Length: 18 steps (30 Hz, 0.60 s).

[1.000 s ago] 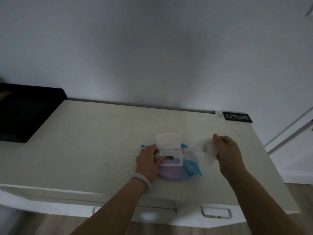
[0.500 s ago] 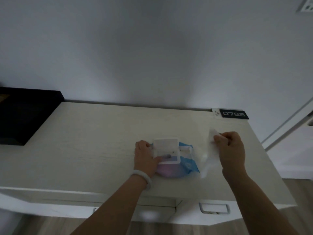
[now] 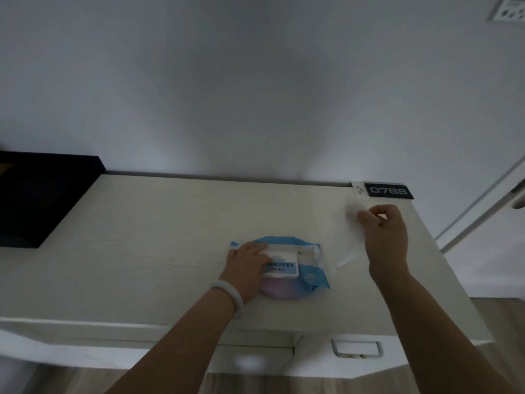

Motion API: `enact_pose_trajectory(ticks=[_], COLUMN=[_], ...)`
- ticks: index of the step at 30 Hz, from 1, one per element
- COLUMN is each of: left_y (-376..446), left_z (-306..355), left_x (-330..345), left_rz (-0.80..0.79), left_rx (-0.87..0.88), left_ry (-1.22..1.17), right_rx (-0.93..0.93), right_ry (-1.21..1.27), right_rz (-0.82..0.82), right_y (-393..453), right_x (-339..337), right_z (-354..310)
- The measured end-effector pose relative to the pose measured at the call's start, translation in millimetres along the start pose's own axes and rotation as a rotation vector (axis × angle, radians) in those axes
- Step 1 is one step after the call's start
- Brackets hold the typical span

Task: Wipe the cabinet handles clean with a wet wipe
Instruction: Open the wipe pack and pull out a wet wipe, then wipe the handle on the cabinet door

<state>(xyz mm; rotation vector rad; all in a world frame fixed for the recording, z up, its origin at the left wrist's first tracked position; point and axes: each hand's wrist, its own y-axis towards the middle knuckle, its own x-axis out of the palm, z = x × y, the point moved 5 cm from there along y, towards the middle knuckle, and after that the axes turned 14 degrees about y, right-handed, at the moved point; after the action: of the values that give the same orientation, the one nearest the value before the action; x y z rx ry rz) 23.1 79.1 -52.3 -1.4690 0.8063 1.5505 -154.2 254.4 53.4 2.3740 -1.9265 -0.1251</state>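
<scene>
- On the pale wood-grain cabinet top [image 3: 142, 251], near its front edge and right of centre, lies a wipe pack [image 3: 309, 275]: a soft blue pouch with a pink-lilac patch on its near side and a white hard flap lid [image 3: 281, 265] bearing a blue printed label. The lid lies flat on the pack.
- Left hand [image 3: 245, 265]: it rests palm down on the left part of the pack, fingers straight and flat across the lid's left edge. A pale bangle [image 3: 228, 295] sits on the wrist.
- Right hand [image 3: 385, 240]: it is raised to the right of the pack, fingers curled, thumb and forefinger pinching the top of a wet wipe [image 3: 350, 237].
- Wet wipe: a thin, white, half-transparent sheet. It hangs from the pinch, its lower end trailing toward the cabinet top just beside the pack's right edge. Its outline is blurred, so its folds cannot be made out.
- Cabinet handle [image 3: 356, 348]: a pale rectangular loop on the drawer front below the top's front edge, under the right forearm. Neither hand touches it.
- A black number plate [image 3: 387, 191] reading 0788 stands at the rear right corner, and a black box [image 3: 37, 200] at the far left.
</scene>
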Motion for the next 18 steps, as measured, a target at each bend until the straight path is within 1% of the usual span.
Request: enact_pose_trajectory(ticks=[1, 3, 4, 5, 8, 10, 12, 13, 14, 15, 16, 17, 18], left_y=[1.6, 2.8, 2.1, 2.5, 11.1, 20.0, 32.1, 37.8, 43.0, 47.5, 50.0, 49.8, 46.7], left_z=[6.1, 18.9, 22.5, 23.5, 20.9, 19.6, 16.9, 15.3, 12.8, 10.4, 8.3, 6.6, 7.4], left_x=[2.3, 16.4, 24.2, 29.3, 34.2, 30.5, 25.8, 22.7, 18.9, 15.1, 11.1, 8.6, 7.3], left_rz=[-0.015, -0.118, -0.175, -0.21, -0.221, -0.232, -0.261, -0.273, -0.277, -0.267, -0.243, -0.208, -0.16], left_rx=[0.047, 0.182, 0.214, 0.21, 0.151, 0.105, 0.053, 0.028, 0.005, -0.021, -0.055, -0.09, -0.113], left_ry=[0.035, 0.205, 0.252, 0.259, 0.253, 0.272, 0.306, 0.336, 0.379, 0.423, 0.45, 0.456, 0.446], right_rx=[-0.008, -0.047, -0.075, -0.111, -0.259, -0.287, -0.188, -0.091, 0.029, 0.128, 0.167, 0.133, 0.057], right_ry=[0.002, -0.001, -0.003, -0.017, -0.189, -0.345, -0.573, -0.694, -0.755, -0.741, -0.691, -0.661, -0.681], right_rz=[0.018, 0.036, 0.015, -0.034, -0.289, -0.485, -0.74, -0.862, -0.925, -0.915, -0.84, -0.729, -0.62], right_y=[2.8, 8.8, 10.7, 12.1, 3.7, -9.0, -22.8, -30.7, -37.2, -41.0, -41.0, -38.1, -35.2], right_x=[-1.5, -5.1, -6.0, -5.4, 0.9, 3.0, 1.3, -2.7, -9.2, -15.9, -21.3, -25.4, -27.8], right_z=[-1.5, -5.6, -8.2, -10.1, -11.1, 3.3, 33.3, 52.2, 69.5, 83.8, 93.4, 99.7, 104.7])
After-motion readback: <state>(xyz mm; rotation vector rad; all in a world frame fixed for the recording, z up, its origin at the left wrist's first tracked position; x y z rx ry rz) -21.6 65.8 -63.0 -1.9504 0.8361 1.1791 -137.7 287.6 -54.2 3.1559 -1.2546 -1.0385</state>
